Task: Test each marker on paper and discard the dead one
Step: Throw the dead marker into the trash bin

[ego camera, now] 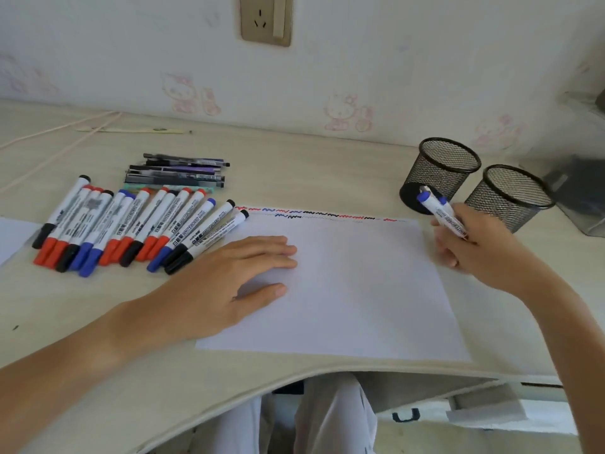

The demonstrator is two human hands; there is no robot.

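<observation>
Pale wood-grain desk (pixel 327 168), front edge curved, right end cut off. White paper sheet (pixel 343 290), smooth, with squiggles along its far edge. Left hand (pixel 235 280) flat on it, fingers straight. Right hand (pixel 474 247) grips two blue-capped markers (pixel 440 211); their lower ends are hidden in the fist. Just beyond the grip: two black mesh cups (pixel 458 172). Far left of it: row of markers (pixel 131 224).

The left hand (pixel 235 280) lies flat on the white paper (pixel 353 299), fingers straight. The right hand (pixel 474 250) holds two blue markers (pixel 440 213) in a curled grip just beside the paper's right edge, near two black mesh cups (pixel 442 168). A row of capped markers (pixel 131 224) lies on the worktop (pixel 311 172) to the left. Squiggles (pixel 320 215) line the paper's far edge.
</observation>
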